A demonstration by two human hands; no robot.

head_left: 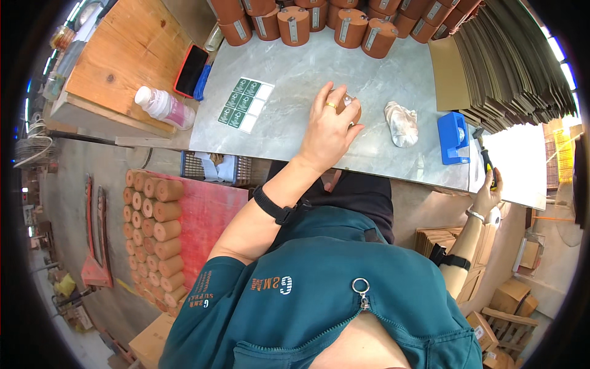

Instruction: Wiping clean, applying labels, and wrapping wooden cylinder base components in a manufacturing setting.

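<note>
1. Left hand (pixel 332 120) – fingers curled round a reddish-brown cylinder (pixel 352 109) on the grey marbled table (pixel 287 126).
2. Right hand (pixel 488 192) grips a black-and-yellow-handled hammer (pixel 485 155) at the table's right end.
3. Below the table – blue plastic basket (pixel 190 167) holding white paper (pixel 226 168).

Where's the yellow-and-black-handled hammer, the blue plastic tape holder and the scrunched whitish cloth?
Yellow-and-black-handled hammer (pixel 485 156): head view, handle.
Blue plastic tape holder (pixel 447 140): head view, side.
Scrunched whitish cloth (pixel 401 125): head view, middle.
</note>
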